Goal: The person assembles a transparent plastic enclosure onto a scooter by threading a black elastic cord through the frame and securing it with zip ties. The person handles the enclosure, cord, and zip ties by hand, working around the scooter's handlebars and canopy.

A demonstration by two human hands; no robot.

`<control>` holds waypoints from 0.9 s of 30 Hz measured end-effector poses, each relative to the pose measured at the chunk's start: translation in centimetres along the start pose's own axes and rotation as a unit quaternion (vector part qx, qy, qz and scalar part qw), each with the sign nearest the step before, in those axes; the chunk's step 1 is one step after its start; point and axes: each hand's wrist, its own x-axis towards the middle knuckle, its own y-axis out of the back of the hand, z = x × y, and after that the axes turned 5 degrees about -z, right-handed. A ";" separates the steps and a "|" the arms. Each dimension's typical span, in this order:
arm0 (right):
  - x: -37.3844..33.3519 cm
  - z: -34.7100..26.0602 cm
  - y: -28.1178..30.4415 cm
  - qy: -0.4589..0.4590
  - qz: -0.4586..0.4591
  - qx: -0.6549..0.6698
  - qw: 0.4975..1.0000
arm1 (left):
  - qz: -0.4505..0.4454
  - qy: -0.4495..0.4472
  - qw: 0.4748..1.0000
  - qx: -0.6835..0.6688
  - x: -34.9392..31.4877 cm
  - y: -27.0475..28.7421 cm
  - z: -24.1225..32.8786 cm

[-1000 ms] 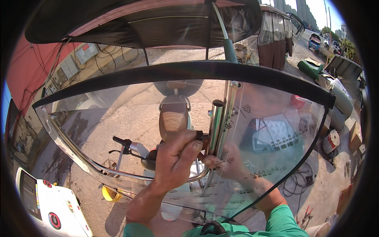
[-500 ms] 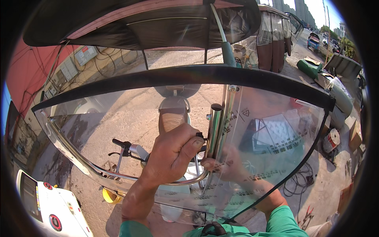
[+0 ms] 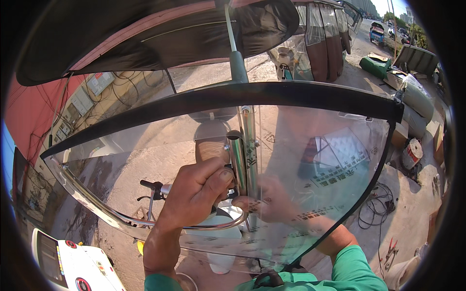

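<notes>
My left hand [image 3: 201, 189] is closed in a fist against the left side of a shiny metal tube [image 3: 237, 157]. A small dark piece shows beside its thumb; the rest of what it holds is hidden. Behind a printed clear plastic sheet [image 3: 315, 213], my right hand [image 3: 272, 199] looks blurred, its fingers closed around the tube's lower end. This tube stands beside a longer upright chrome tube [image 3: 250, 140]. A bent chrome rail [image 3: 204, 226] curves below my left hand. Black trim [image 3: 301, 93] edges the top of the clear windshield.
Beyond the windshield are a scooter seat [image 3: 209, 140] and a handlebar grip [image 3: 151, 184]. A dark canopy [image 3: 160, 34] hangs above. At lower left stands a white vehicle [image 3: 85, 259]. Coiled black cable [image 3: 376, 206], pliers [image 3: 390, 252] and a roll [image 3: 412, 153] lie on the right.
The view has shifted, so the tubes and both hands appear farther left. My hands keep their places at the metal tube, with the left one still in a fist.
</notes>
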 end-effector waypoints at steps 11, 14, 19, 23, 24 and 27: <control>0.1 -0.5 -0.1 -0.042 -0.005 -0.016 0.999 | 0.107 -0.283 0.916 0.265 1.0 -0.1 -0.8; 0.1 -0.2 0.0 -0.019 -0.002 -0.016 1.000 | 0.102 -0.260 0.929 0.244 0.9 -0.2 -1.0; 0.2 -0.3 0.1 -0.010 -0.001 -0.029 1.000 | -0.018 -0.059 0.996 0.059 0.0 0.6 -0.4; 0.3 -0.5 0.1 -0.017 -0.007 -0.027 0.999 | -0.020 -0.053 0.997 0.053 -0.1 0.7 -0.3; 0.4 -0.5 0.1 -0.011 -0.006 -0.029 1.000 | -0.014 -0.063 0.997 0.052 -0.1 0.6 -0.4; 0.5 -0.5 -0.1 0.017 0.002 -0.033 0.999 | -0.006 -0.097 0.993 0.059 -0.1 0.7 -0.9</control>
